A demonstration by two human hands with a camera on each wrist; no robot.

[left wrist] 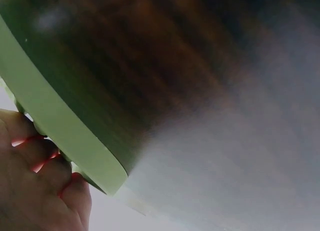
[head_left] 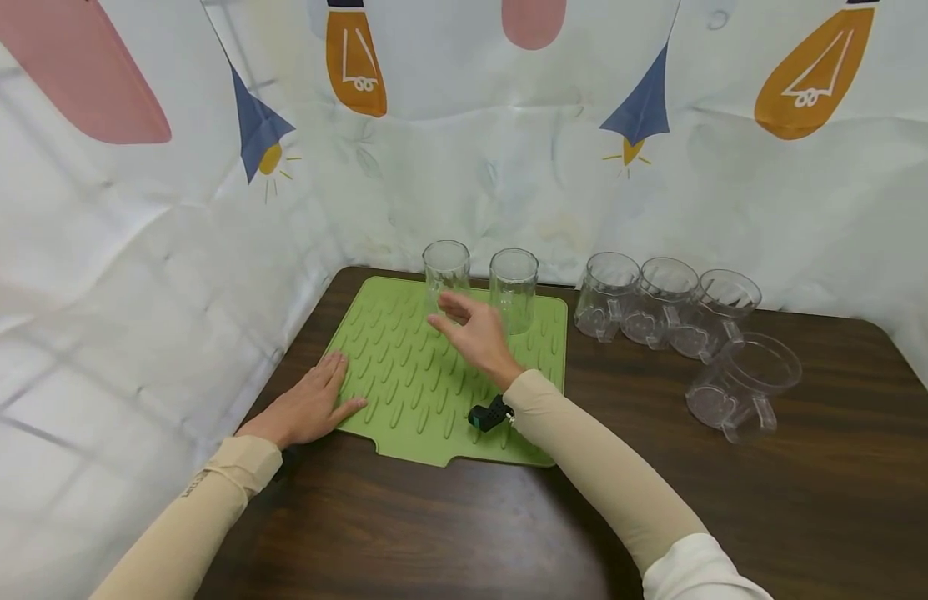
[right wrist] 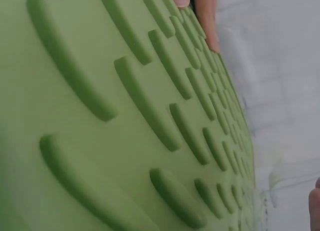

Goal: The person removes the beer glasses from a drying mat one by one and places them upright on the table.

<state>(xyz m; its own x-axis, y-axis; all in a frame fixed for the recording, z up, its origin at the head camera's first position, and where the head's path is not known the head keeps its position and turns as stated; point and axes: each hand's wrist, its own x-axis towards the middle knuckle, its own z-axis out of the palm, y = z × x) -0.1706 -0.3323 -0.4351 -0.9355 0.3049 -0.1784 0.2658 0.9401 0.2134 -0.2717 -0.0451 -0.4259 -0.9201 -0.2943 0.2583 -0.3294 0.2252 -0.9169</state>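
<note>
A green ridged mat lies on the dark wooden table. On its left edge rests my left hand, fingers extended; the left wrist view also has these fingers on the mat's rim. Two clear glass mugs stand upright at the mat's back: a left mug and a right mug. My right hand hovers over the mat before them, fingers loosely bent with a gap to the thumb and nothing held. It partly covers both mugs; whether its fingertips touch the left one I cannot tell.
Right of the mat, several more clear mugs stand on the table: three in a back row and one nearer mug. A printed white cloth hangs behind and to the left. A black wrist camera hangs below my right wrist.
</note>
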